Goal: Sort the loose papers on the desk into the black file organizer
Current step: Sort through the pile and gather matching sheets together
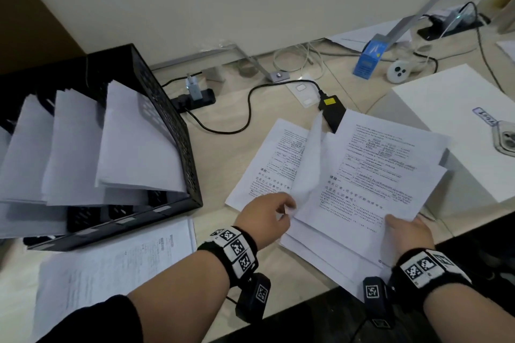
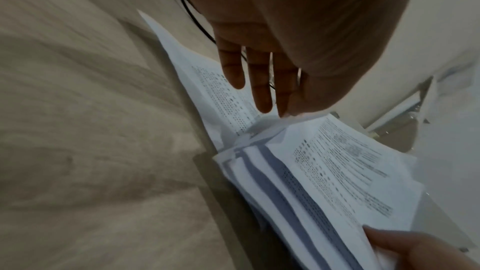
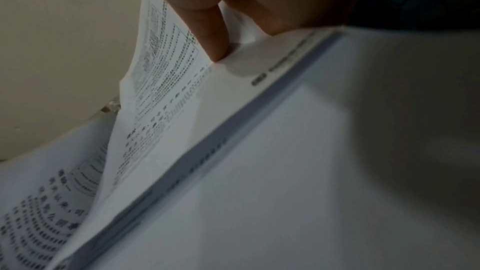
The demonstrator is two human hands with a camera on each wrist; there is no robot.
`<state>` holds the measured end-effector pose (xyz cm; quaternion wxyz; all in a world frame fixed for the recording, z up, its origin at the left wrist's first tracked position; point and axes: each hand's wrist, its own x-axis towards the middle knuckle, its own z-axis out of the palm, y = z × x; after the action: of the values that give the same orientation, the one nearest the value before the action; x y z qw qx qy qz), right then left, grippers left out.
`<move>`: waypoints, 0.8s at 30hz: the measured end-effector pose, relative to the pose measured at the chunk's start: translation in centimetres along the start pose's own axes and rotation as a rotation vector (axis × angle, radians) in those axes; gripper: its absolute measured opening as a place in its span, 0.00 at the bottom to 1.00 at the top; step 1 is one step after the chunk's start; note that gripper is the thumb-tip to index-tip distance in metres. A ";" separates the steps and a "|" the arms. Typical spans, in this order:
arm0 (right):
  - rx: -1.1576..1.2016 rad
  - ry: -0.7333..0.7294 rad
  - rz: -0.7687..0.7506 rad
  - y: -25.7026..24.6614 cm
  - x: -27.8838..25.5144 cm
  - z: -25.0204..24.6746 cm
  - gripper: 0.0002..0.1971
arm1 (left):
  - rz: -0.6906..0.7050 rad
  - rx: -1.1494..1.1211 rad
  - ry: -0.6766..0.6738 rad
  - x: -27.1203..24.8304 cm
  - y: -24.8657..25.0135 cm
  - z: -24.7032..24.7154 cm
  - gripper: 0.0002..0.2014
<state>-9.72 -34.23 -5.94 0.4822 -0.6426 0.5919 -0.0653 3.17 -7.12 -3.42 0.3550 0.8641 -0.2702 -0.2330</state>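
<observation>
The black mesh file organizer [image 1: 178, 131] stands at the left with white sheets [image 1: 133, 142] leaning in its slots. A pile of printed papers [image 1: 370, 189] lies fanned on the desk to its right. My left hand [image 1: 288, 209] pinches the near edge of one sheet [image 1: 309, 164], which curls up off the pile. In the left wrist view the left hand [image 2: 283, 113] meets that edge with its other fingers straight. My right hand [image 1: 395, 221] grips the pile's near right corner, its finger [image 3: 221, 52] pressed on the top page [image 3: 168, 89]. Another printed sheet [image 1: 111, 264] lies in front of the organizer.
Behind the pile sit a black power adapter [image 1: 333, 111] with its cable, a power strip [image 1: 195, 97], a blue box [image 1: 369, 56] and a round white device [image 1: 400, 71]. A large white sheet [image 1: 451, 131] lies at the right. The desk edge [image 1: 334, 292] runs near my wrists.
</observation>
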 end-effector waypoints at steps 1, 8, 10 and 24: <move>-0.024 -0.025 0.008 -0.1 0.0 -0.1 0.14 | -0.079 -0.062 -0.003 -0.1 -0.1 -0.4 0.16; 0.021 -0.140 -0.039 -0.3 -0.6 1.2 0.11 | -0.561 -0.036 0.342 2.0 -4.2 -3.6 0.32; 0.054 -0.156 -0.059 -0.9 -1.2 1.5 0.08 | -0.669 0.010 0.220 3.0 -4.9 -4.3 0.38; -0.001 -0.288 -0.169 -1.5 -1.7 3.4 0.13 | -0.617 -0.448 -0.070 3.4 -3.5 -2.0 0.34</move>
<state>-6.91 -31.20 -5.85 0.5545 -0.6931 0.4605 -0.0125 7.92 -6.17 -5.43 0.4388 0.7974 0.0482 -0.4114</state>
